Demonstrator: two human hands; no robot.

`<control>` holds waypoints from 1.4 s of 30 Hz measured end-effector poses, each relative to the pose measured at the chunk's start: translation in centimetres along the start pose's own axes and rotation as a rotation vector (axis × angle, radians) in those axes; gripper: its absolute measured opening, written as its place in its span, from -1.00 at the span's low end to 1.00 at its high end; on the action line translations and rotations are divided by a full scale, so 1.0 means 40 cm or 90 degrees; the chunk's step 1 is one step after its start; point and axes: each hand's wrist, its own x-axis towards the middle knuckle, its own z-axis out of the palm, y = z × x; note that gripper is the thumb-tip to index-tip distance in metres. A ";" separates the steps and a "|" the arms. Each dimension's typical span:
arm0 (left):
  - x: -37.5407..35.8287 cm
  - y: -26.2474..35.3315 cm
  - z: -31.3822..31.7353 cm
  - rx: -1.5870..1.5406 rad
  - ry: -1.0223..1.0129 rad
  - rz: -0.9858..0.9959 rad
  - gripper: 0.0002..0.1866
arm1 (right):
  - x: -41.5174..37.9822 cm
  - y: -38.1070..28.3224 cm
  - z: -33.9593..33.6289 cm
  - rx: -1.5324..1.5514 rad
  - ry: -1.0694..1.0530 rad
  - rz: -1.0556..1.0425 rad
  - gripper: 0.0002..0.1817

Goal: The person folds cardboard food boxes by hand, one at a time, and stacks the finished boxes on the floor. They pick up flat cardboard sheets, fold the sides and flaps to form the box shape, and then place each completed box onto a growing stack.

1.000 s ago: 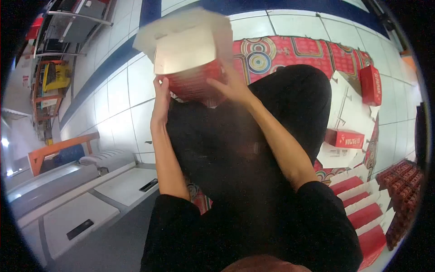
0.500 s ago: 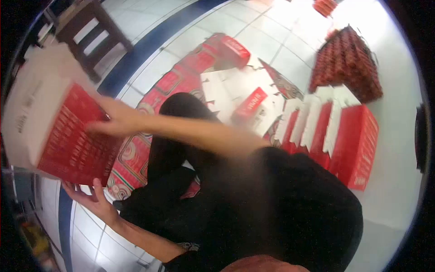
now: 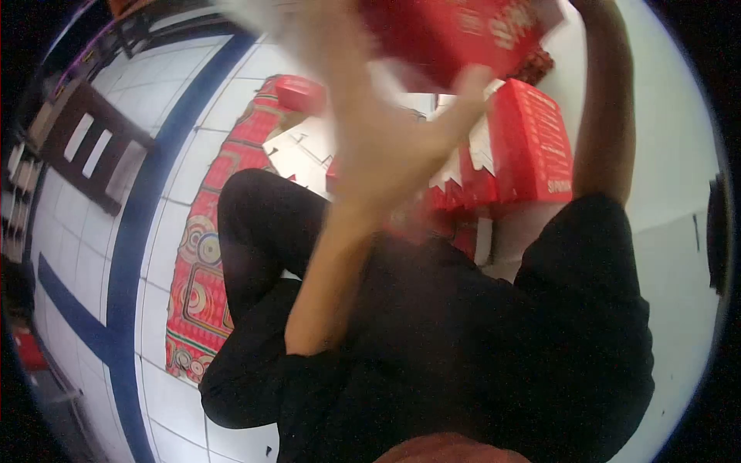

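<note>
Raised at the top centre is a red and white box, blurred and partly cut off by the frame edge. My left hand supports it from below, thumb spread to the right and the fingers smeared by motion. My right forearm reaches up at the right, and its hand is beyond the top edge. Behind my left hand, several red boxes with white flaps stand in a row, a large one at the right end. White cardboard pieces lie on the patterned red mat.
A dark wooden piece of furniture stands on the tiled floor at the left. Another small red box rests at the mat's far end. My bent leg is over the mat. A pale wall rises at the right.
The box has moved from the far left to the top centre, with my left hand under it. My right arm has swung from the left to the upper right, and the view has shifted.
</note>
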 end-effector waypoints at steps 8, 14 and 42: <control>-0.088 -0.208 0.414 0.142 0.035 -0.115 0.33 | -0.384 0.343 -0.386 -0.217 0.060 0.472 -0.29; -0.218 -0.271 0.383 0.272 -0.295 -0.185 0.26 | -0.707 0.682 -0.351 -0.305 -0.162 0.594 -0.22; -0.348 -0.333 0.404 0.515 -0.213 -0.182 0.27 | -0.530 0.457 -0.229 -0.306 -0.143 0.814 -0.10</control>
